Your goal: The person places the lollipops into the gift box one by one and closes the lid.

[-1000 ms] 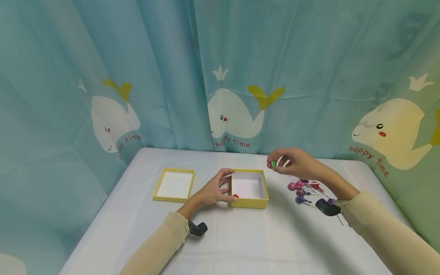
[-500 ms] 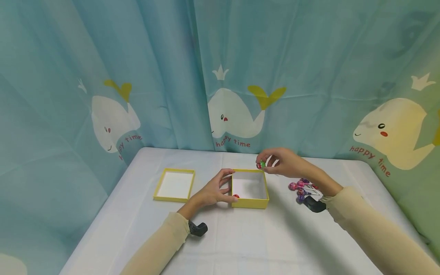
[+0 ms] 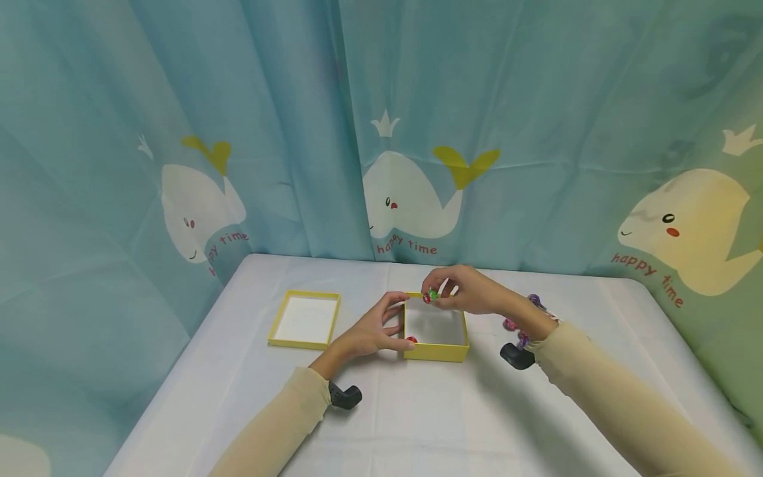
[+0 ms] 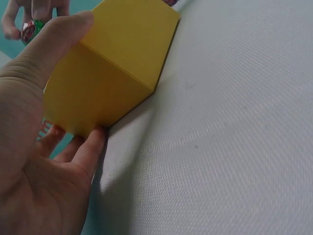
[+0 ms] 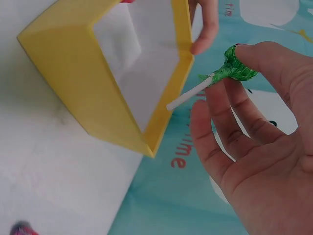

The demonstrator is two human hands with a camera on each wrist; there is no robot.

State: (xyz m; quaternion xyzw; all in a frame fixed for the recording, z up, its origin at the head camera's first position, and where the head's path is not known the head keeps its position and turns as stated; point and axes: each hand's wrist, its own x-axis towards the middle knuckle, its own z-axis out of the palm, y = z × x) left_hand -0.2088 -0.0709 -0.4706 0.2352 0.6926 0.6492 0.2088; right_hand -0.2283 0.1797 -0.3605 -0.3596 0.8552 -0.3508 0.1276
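A yellow box [image 3: 438, 353] with a white inside stands open-topped on the table. My left hand [image 3: 371, 332] grips its left end, thumb at the front corner and fingers spread toward the back, as the left wrist view also shows. My right hand [image 3: 471, 291] is over the box's far part, pinching a lollipop [image 5: 234, 69] by its head between thumb and fingers. Its wrapper is green and red, and the white stick points toward the box opening in the right wrist view. Inside the box, a red-wrapped piece [image 3: 412, 339] shows at the near left corner, partly behind the thumb.
Left of the box lies a shallow yellow-rimmed lid [image 3: 306, 319], white side up. Several lollipops [image 3: 510, 324] in pink and purple wrappers lie to the right, partly hidden by the right forearm. A whale-print curtain [image 3: 411, 199] hangs behind the white table [image 3: 393, 424].
My right hand has moved left with the lollipop, from right of the box to over its far part. The left hand keeps its grip on the box.
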